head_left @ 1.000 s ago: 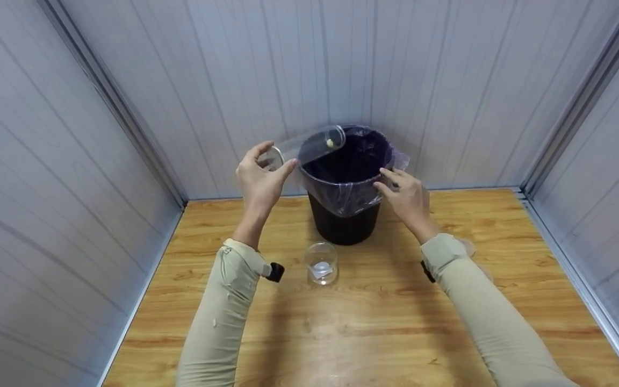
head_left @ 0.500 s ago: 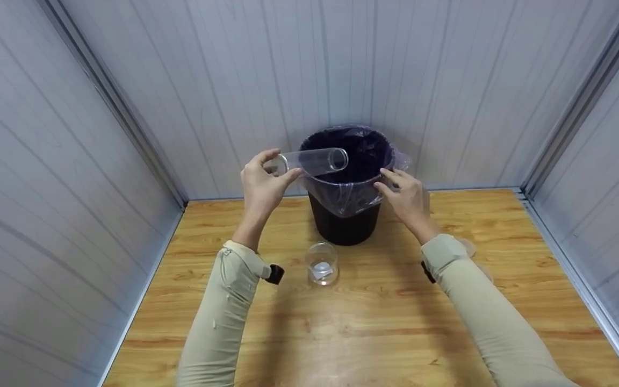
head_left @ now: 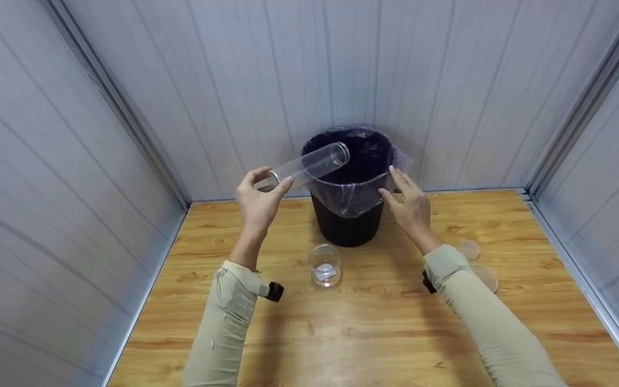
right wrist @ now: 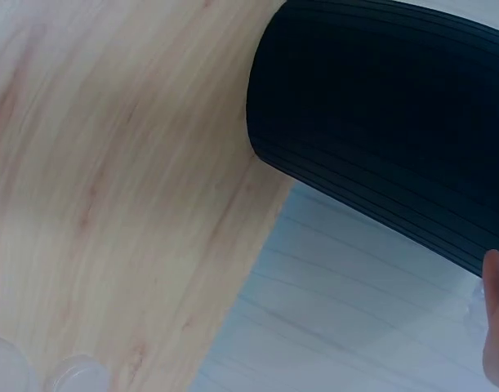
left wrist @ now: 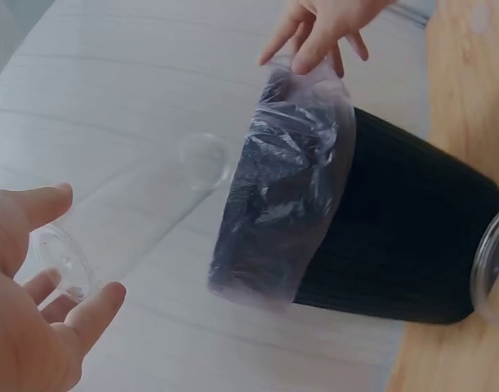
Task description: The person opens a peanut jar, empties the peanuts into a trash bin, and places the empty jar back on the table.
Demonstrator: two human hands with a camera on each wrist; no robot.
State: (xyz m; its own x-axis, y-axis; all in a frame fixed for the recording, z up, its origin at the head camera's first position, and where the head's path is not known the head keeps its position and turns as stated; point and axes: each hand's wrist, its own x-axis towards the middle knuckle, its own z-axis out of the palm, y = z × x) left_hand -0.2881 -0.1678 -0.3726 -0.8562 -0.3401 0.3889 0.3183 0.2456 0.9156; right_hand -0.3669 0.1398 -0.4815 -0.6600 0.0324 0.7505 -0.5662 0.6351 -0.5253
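My left hand [head_left: 258, 207] holds a clear, tall jar [head_left: 312, 166] by its base end, thumb on one side and fingers on the other. The jar tilts with its mouth over the opening of a black trash bin [head_left: 348, 223]; I see nothing inside it. A thin purple bag [left wrist: 282, 188] lines the bin and folds over its rim. At the bin's right side is my right hand [head_left: 410, 207], its fingers extended and spread, the fingertips at the bag-covered rim. In the right wrist view only part of this hand shows, beside the black bin wall [right wrist: 380, 122].
A second, shorter clear jar [head_left: 324, 266] stands on the wooden floor [head_left: 352, 333] in front of the bin, something white inside it. Two round translucent lids [head_left: 468, 249] lie by my right forearm. Pale panel walls [head_left: 234, 80] stand behind and at both sides.
A small yellowish piece seen near the jar's mouth one second ago is gone from it. The jar levelled, then its base dropped lower with my left hand. My right fingers straightened at the rim.
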